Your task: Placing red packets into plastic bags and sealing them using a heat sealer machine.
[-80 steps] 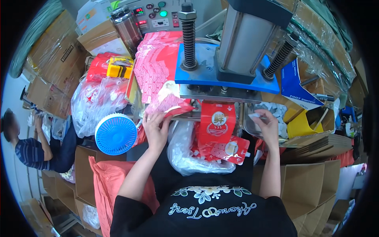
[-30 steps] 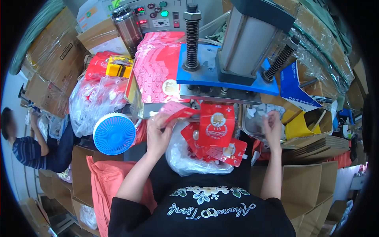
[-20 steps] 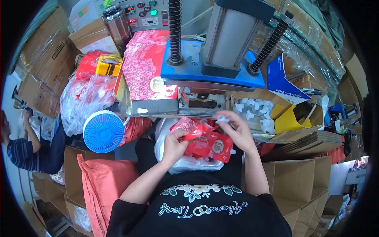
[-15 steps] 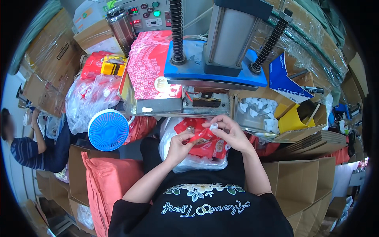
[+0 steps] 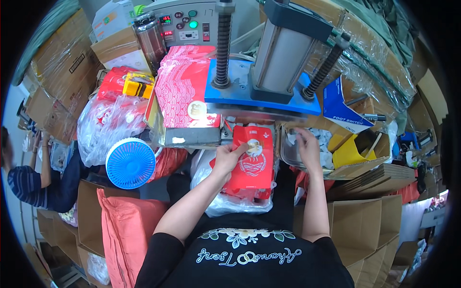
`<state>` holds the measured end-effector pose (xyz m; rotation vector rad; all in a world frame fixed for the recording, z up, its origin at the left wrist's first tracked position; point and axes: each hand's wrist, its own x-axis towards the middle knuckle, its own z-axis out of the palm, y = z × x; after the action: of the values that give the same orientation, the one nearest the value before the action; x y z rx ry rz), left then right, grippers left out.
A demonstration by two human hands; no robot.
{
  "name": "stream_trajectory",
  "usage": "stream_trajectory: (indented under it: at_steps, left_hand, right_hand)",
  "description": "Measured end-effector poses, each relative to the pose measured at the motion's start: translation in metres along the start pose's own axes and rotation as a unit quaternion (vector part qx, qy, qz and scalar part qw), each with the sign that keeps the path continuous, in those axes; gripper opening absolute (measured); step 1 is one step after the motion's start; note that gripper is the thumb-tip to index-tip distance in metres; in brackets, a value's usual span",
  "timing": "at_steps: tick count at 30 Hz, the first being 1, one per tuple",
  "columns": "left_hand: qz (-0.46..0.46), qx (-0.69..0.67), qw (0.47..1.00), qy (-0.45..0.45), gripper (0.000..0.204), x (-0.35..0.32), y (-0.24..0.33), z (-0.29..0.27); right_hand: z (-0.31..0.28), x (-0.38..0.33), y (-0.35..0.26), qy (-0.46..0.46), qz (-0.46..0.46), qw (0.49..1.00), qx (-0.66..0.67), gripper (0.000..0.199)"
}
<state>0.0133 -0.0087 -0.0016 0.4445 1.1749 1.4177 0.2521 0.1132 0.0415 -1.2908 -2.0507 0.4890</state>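
Note:
My left hand [image 5: 228,159] is closed on the left edge of a flat red pouch [image 5: 249,168] printed with a pale picture. The pouch stands nearly upright, its top edge in front of the press bed, below the blue press plate [image 5: 240,96]. More red pouches lie under it in a clear plastic bag [image 5: 242,205] on my lap. My right hand [image 5: 308,148] is at the left end of a clear tray [image 5: 294,162] of small white plastic pieces [image 5: 322,140]. Its thumb and fingers are apart; a pale piece shows beside the fingertips.
A blue fan [image 5: 130,163] and a bag of red pouches [image 5: 113,113] stand left. Red patterned sheeting [image 5: 185,86] covers the surface beside the press. Right of the tray are a yellow container [image 5: 355,152] and a blue-and-white box [image 5: 345,103]. Another person [image 5: 36,182] sits far left.
My right hand has left the pouch and moved right to the tray. My left hand now holds one pouch raised flat toward the press, where both hands worked low over the bag before.

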Motion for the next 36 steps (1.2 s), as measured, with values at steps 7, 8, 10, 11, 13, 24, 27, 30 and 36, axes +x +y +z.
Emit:
stream_trajectory:
  at_steps: [7, 8, 10, 11, 13, 24, 27, 30, 36]
  left_hand:
    - [0.152, 0.223, 0.963, 0.014, 0.030, 0.009, 0.032, -0.020]
    - [0.186, 0.330, 0.925, 0.029, 0.033, 0.013, 0.042, -0.032]
    - [0.382, 0.463, 0.779, 0.181, 0.049, 0.018, 0.059, -0.059]
    - [0.362, 0.537, 0.739, 0.186, 0.053, 0.015, 0.060, -0.072]
    - [0.386, 0.647, 0.628, 0.193, 0.062, 0.005, 0.056, -0.095]
    - [0.320, 0.319, 0.890, 0.055, 0.013, -0.053, 0.028, -0.072]
    - [0.245, 0.356, 0.902, 0.024, 0.012, -0.062, 0.006, -0.055]
    - [0.182, 0.365, 0.912, -0.036, 0.014, -0.070, -0.012, -0.053]
    - [0.124, 0.296, 0.945, -0.068, 0.025, -0.060, -0.018, -0.049]
  right_hand:
    - [0.027, -0.007, 0.019, 0.029, -0.090, 0.995, -0.031, 0.012]
    - [0.027, -0.008, 0.021, 0.028, -0.060, 0.998, 0.009, 0.011]
    - [0.025, -0.008, 0.027, 0.039, -0.006, 0.998, 0.053, 0.012]
    - [0.021, -0.008, 0.031, 0.045, -0.001, 0.997, 0.058, 0.013]
    - [0.014, -0.008, 0.037, 0.040, 0.026, 0.994, 0.094, 0.015]
    - [0.000, -0.033, -0.053, -0.081, 0.053, 0.951, 0.292, 0.021]
    - [0.001, -0.040, -0.089, -0.183, -0.019, 0.944, 0.273, 0.024]
    - [0.013, -0.043, -0.105, -0.282, -0.036, 0.922, 0.263, 0.023]
    - [0.040, -0.046, -0.085, -0.234, 0.043, 0.899, 0.368, 0.029]
